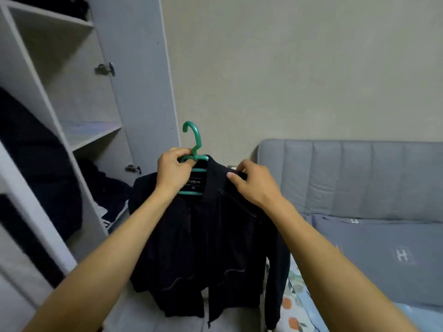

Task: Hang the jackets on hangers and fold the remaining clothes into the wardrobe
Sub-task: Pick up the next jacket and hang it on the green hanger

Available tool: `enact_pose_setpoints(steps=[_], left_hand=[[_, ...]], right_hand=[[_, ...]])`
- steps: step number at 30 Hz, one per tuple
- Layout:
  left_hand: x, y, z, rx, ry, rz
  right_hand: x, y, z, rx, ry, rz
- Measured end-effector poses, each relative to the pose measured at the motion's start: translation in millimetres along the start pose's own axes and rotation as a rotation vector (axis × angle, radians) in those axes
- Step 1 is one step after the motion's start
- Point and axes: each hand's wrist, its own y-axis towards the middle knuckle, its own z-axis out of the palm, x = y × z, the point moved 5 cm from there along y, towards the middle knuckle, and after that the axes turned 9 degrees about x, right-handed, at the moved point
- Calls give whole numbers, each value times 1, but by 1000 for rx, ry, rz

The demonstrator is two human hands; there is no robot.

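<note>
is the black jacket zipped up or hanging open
Hanging open. The black jacket hangs on the green hanger with its front panels parted below the collar, label showing inside, and the zipper pull dangling loose at the hem.

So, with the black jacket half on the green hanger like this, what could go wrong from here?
1. The right hand only pinches the black jacket at its shoulder; if that shoulder is not seated on the green hanger, it may slide off once released.
2. The left hand holds the hanger near its neck, so the jacket's weight could tilt it.
3. The hanging hem might catch on the bed below.
</note>
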Motion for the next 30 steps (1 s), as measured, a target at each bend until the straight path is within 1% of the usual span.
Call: enact_pose_setpoints(steps=[5,8,14,18,23,28,30], left_hand=[[58,0,-41,-118,49,-126],[99,2,-59,-192,115,-181],[167,18,-90,-307,234,-253],[213,30,-114,-362,324,-349],[248,19,-140,-427,393,-510],[260,13,-159,-524,413,-576],[260,17,-165,-597,388,-597]], right_hand=[[2,43,55,227,116,-58],[10,73,102,364,152,-108],[23,139,180,565,213,-143],[39,188,235,842,225,-176],[59,221,287,1041,277,-281],[90,244,325,1230,252,-445],[105,253,333,1283,268,-535]])
